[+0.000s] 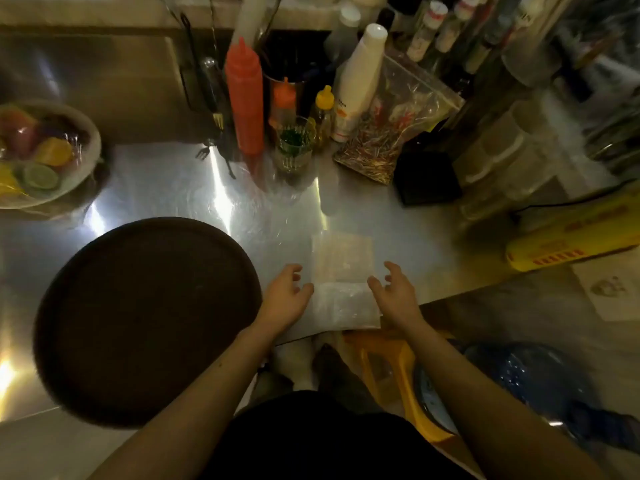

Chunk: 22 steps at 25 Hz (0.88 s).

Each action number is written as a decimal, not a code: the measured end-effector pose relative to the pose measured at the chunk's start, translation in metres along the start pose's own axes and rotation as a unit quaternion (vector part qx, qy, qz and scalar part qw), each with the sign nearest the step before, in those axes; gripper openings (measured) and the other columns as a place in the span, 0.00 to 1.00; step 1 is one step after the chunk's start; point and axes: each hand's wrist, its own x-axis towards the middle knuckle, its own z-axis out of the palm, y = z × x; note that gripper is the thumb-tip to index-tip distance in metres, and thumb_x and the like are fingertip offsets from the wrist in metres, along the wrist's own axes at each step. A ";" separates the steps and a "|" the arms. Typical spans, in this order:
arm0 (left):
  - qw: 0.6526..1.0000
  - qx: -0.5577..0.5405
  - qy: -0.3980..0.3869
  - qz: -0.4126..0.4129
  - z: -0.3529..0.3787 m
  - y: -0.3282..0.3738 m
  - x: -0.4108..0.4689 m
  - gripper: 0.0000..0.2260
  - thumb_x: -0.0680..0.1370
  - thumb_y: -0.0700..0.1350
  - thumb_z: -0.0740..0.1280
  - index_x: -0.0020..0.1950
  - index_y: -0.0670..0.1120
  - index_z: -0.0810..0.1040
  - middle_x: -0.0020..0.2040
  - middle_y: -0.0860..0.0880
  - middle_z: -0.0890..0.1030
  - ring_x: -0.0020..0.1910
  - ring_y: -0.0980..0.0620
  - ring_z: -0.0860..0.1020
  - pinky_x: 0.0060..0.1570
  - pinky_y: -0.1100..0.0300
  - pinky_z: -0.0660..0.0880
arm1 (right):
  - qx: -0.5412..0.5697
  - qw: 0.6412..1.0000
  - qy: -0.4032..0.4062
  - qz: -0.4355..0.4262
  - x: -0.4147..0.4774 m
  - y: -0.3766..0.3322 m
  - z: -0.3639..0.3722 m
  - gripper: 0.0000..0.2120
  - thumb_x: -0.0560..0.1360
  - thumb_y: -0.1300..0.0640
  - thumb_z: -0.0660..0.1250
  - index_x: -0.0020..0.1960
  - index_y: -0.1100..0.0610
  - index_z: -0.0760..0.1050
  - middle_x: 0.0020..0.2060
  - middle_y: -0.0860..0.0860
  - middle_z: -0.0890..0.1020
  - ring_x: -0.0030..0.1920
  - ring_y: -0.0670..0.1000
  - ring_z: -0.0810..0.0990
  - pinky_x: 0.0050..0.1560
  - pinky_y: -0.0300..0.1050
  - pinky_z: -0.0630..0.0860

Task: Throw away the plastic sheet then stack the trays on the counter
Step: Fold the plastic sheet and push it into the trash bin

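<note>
A clear, folded plastic sheet (343, 282) lies flat on the steel counter (166, 188) near its front edge. My left hand (285, 294) hovers at the sheet's left side, fingers spread and curled, holding nothing. My right hand (394, 289) is at the sheet's right side, also spread and empty. A large round dark brown tray (145, 320) rests on the counter to the left of my left arm, its near rim hanging past the counter's front edge.
Behind the sheet stand a red squeeze bottle (244, 98), a white bottle (356, 81), a glass of picks (294, 147) and a bag of sachets (388, 133). A fruit bowl (41, 154) sits far left. A yellow box (571, 233) lies right. A blue-lined bin (526, 382) stands below right.
</note>
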 end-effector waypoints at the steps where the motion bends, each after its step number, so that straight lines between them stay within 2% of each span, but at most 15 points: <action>1: 1.000 0.000 0.001 -0.013 0.004 -0.001 0.003 0.22 0.79 0.46 0.64 0.72 0.44 0.66 0.67 0.41 0.73 0.62 0.43 0.75 0.62 0.48 0.73 | 0.009 1.000 0.000 0.013 0.003 0.001 0.000 0.27 0.79 0.50 0.62 0.74 0.54 0.60 0.68 0.60 0.71 0.63 0.60 0.74 0.59 0.54 0.75; 4: 0.998 -0.015 -0.002 -0.059 0.018 0.000 0.011 0.22 0.78 0.45 0.65 0.71 0.45 0.66 0.67 0.42 0.73 0.62 0.44 0.74 0.63 0.47 0.73 | 0.015 0.999 -0.036 0.032 0.012 0.011 -0.001 0.25 0.78 0.52 0.63 0.73 0.54 0.61 0.64 0.60 0.75 0.58 0.59 0.77 0.56 0.54 0.78; 7: 0.993 -0.052 0.025 -0.099 0.033 0.002 0.016 0.20 0.77 0.45 0.66 0.68 0.45 0.69 0.65 0.42 0.75 0.57 0.46 0.75 0.57 0.51 0.74 | 0.037 0.996 -0.061 0.051 0.025 0.014 -0.005 0.22 0.78 0.55 0.64 0.70 0.53 0.64 0.62 0.59 0.77 0.50 0.54 0.77 0.48 0.47 0.79; 8: 0.992 -0.048 0.038 -0.106 0.037 0.005 0.016 0.20 0.76 0.45 0.66 0.68 0.45 0.69 0.64 0.42 0.76 0.57 0.46 0.75 0.56 0.51 0.74 | 0.058 0.994 -0.070 0.067 0.029 0.013 -0.007 0.21 0.77 0.55 0.64 0.69 0.53 0.65 0.61 0.58 0.78 0.50 0.54 0.78 0.50 0.48 0.79; 10: 0.989 -0.053 0.063 -0.124 0.047 0.006 0.019 0.21 0.76 0.45 0.67 0.69 0.45 0.69 0.65 0.42 0.76 0.59 0.44 0.76 0.61 0.47 0.74 | 0.093 0.986 -0.098 0.102 0.037 0.015 -0.008 0.20 0.76 0.56 0.65 0.68 0.54 0.68 0.61 0.57 0.78 0.55 0.58 0.79 0.58 0.56 0.79; 12: 0.981 -0.071 0.099 -0.148 0.054 0.007 0.024 0.22 0.76 0.44 0.67 0.69 0.44 0.69 0.64 0.41 0.76 0.60 0.42 0.76 0.62 0.44 0.74 | 0.107 0.980 -0.126 0.111 0.044 0.014 -0.010 0.12 0.76 0.57 0.66 0.60 0.55 0.73 0.57 0.56 0.79 0.54 0.60 0.80 0.57 0.61 0.78; 14: 0.973 -0.106 0.114 -0.171 0.051 0.007 0.029 0.22 0.76 0.43 0.68 0.69 0.43 0.69 0.64 0.40 0.76 0.60 0.40 0.77 0.62 0.42 0.74 | 0.125 0.976 -0.144 0.104 0.046 0.012 -0.013 0.02 0.76 0.57 0.65 0.47 0.51 0.75 0.51 0.55 0.81 0.47 0.56 0.82 0.48 0.54 0.82; 16: 0.964 -0.150 0.119 -0.187 0.051 0.007 0.034 0.21 0.76 0.41 0.67 0.69 0.42 0.69 0.63 0.39 0.76 0.59 0.38 0.78 0.61 0.41 0.75 | 0.171 0.967 -0.159 0.098 0.044 0.005 -0.018 0.05 0.77 0.58 0.64 0.45 0.48 0.74 0.47 0.51 0.81 0.43 0.49 0.81 0.32 0.38 0.80; 18: 0.956 -0.184 0.127 -0.193 0.052 0.005 0.027 0.21 0.76 0.40 0.67 0.69 0.42 0.69 0.59 0.39 0.77 0.53 0.40 0.79 0.55 0.46 0.77 | 0.207 0.958 -0.171 0.095 0.038 0.002 -0.022 0.06 0.78 0.59 0.63 0.47 0.48 0.75 0.46 0.49 0.80 0.43 0.49 0.81 0.28 0.35 0.77; 21: 0.951 -0.203 0.107 -0.207 0.047 0.006 0.024 0.19 0.77 0.40 0.67 0.68 0.41 0.71 0.49 0.43 0.79 0.41 0.48 0.77 0.41 0.55 0.76 | 0.274 0.938 -0.188 0.097 0.043 -0.006 -0.029 0.08 0.77 0.60 0.63 0.50 0.49 0.78 0.47 0.52 0.82 0.45 0.53 0.83 0.33 0.41 0.80; 22: 0.926 -0.242 0.192 -0.217 0.055 0.012 0.006 0.18 0.77 0.40 0.67 0.67 0.41 0.72 0.48 0.43 0.78 0.39 0.49 0.76 0.37 0.58 0.75 | 0.264 0.921 -0.281 0.063 0.053 -0.020 -0.035 0.08 0.77 0.60 0.63 0.51 0.50 0.79 0.48 0.53 0.83 0.45 0.53 0.84 0.34 0.42 0.80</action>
